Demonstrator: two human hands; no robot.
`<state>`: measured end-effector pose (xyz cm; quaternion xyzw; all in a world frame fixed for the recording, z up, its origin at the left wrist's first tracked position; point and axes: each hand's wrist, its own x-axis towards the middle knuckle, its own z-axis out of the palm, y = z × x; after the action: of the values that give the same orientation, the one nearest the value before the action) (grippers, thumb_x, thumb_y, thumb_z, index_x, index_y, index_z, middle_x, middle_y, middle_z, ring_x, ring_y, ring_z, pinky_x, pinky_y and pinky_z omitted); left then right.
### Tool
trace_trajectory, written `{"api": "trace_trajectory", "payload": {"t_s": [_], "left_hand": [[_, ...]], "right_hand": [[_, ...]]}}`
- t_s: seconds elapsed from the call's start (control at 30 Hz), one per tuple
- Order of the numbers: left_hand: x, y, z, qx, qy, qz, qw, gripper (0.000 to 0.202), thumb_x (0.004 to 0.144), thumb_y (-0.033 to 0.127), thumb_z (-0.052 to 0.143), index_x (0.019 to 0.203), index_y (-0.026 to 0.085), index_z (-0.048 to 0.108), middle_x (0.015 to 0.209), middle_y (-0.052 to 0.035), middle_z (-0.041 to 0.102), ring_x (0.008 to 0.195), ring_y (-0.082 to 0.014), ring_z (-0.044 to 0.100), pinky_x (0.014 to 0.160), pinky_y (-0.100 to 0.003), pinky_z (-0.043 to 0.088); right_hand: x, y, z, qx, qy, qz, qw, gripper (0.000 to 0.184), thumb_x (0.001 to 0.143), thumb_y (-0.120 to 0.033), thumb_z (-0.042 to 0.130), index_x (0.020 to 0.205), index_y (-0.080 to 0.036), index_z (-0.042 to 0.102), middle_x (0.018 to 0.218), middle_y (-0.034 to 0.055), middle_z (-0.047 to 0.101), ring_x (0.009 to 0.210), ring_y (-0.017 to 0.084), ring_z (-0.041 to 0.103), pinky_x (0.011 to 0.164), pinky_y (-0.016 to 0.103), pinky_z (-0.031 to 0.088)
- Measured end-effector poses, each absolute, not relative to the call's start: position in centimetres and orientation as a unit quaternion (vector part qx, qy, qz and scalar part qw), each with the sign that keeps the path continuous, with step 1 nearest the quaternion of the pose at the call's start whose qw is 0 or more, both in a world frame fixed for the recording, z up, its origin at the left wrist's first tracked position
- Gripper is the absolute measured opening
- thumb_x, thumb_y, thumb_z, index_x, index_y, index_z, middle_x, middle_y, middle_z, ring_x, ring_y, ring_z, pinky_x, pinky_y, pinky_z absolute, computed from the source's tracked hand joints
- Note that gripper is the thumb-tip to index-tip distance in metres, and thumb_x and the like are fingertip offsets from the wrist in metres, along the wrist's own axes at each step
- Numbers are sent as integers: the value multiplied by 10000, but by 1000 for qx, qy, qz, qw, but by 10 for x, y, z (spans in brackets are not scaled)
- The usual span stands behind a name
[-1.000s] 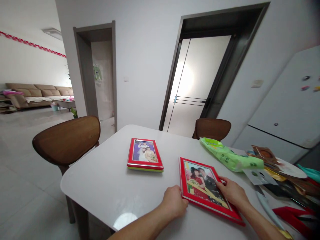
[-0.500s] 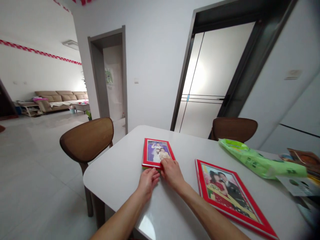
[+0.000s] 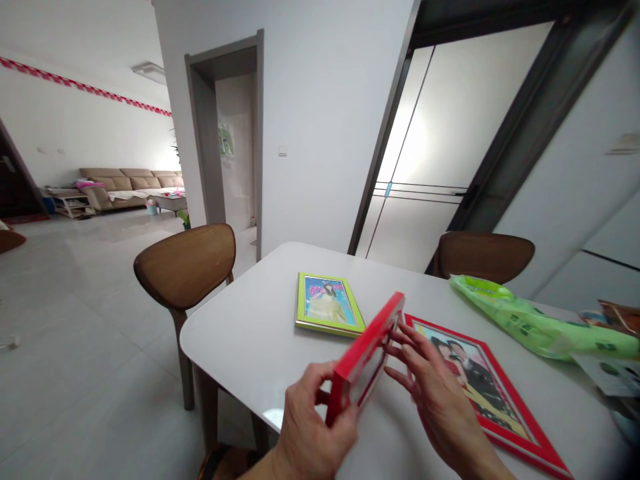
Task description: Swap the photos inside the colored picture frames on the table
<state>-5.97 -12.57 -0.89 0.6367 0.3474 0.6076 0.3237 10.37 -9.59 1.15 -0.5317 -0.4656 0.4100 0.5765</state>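
My left hand grips a small red picture frame by its near end, fingers on one side and thumb on the other. The frame is raised off the table and stands on edge, so its side faces me. My right hand is at its right face with fingers spread, the tips close to or touching it. Beyond lies a lime-green picture frame with a photo of a person in a yellow dress. To the right, partly behind my right hand, a larger red picture frame lies flat, showing a couple.
A white table with rounded corners carries everything. A green plastic bag and assorted packets lie at its right side. Brown chairs stand at the left and the far right.
The small red frame has been lifted off the lime-green frame beneath it, brought nearer and turned on edge. My left hand now grips it. My right hand has moved right with fingers spread.
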Motion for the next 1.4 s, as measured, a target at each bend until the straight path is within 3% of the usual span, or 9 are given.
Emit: {"api": "trace_trajectory", "payload": {"t_s": [0.1,0.27,0.43,0.63,0.83,1.07,1.17,1.27,1.4], "left_hand": [[-59,-144,-6,793,229,552,118,176,696,132,512,865,177,526,914,-51,641,780,-157,609,668,-216,494],[-41,-151,-52,859,224,448,-106,183,807,122,395,757,191,557,863,-15,669,823,-125,619,702,-180,492],[-27,-151,-88,831,222,464,-213,248,824,143,383,629,180,532,754,17,674,693,-117,640,578,-169,510],[-25,-150,-97,865,220,395,-216,179,816,183,428,654,189,504,786,2,673,720,-138,639,553,-181,505],[-26,-148,-97,880,217,385,-175,191,787,132,421,628,176,517,813,-9,670,741,-136,630,608,-189,509],[-29,-149,-91,922,218,301,-111,151,811,165,437,714,172,552,876,-18,665,810,-152,617,640,-210,511],[-55,-148,-73,925,267,270,-8,114,796,235,483,871,181,549,966,-36,639,885,-163,587,786,-277,478],[-91,-141,-59,862,416,280,70,454,699,240,546,1123,116,442,1170,-145,505,1088,-255,449,919,-419,370],[-116,-128,-63,777,542,293,128,521,699,160,481,1203,85,369,1244,-176,415,1156,-255,372,950,-438,331]], "right_hand": [[107,-117,19,-486,-366,515,604,552,697,-474,499,1201,-288,372,1119,54,554,943,215,560,721,335,482],[107,-125,1,-507,-379,609,478,643,677,-327,558,1256,-208,307,962,75,641,810,221,615,700,355,483],[111,-108,-35,-579,-561,458,375,618,640,-216,523,1225,-118,349,971,81,630,820,197,600,751,322,462],[117,-101,-60,-645,-703,152,259,456,622,-184,475,1064,-90,534,1004,132,575,927,217,542,860,346,394],[114,-98,-67,-587,-775,34,232,311,670,-111,442,927,-129,617,1109,146,516,1024,231,471,879,381,385],[115,-91,-65,-569,-799,5,196,270,735,-113,416,898,-125,631,974,134,570,882,215,498,784,357,430],[112,-94,-60,-565,-799,2,204,279,746,-161,434,965,-115,602,994,140,563,897,225,493,799,382,411],[92,-99,-52,-535,-815,44,221,250,762,-223,449,947,-151,603,993,115,565,916,210,493,812,361,396],[48,-94,-43,-491,-838,111,210,174,772,-232,458,830,-188,615,875,64,577,838,168,509,754,286,397]]}}
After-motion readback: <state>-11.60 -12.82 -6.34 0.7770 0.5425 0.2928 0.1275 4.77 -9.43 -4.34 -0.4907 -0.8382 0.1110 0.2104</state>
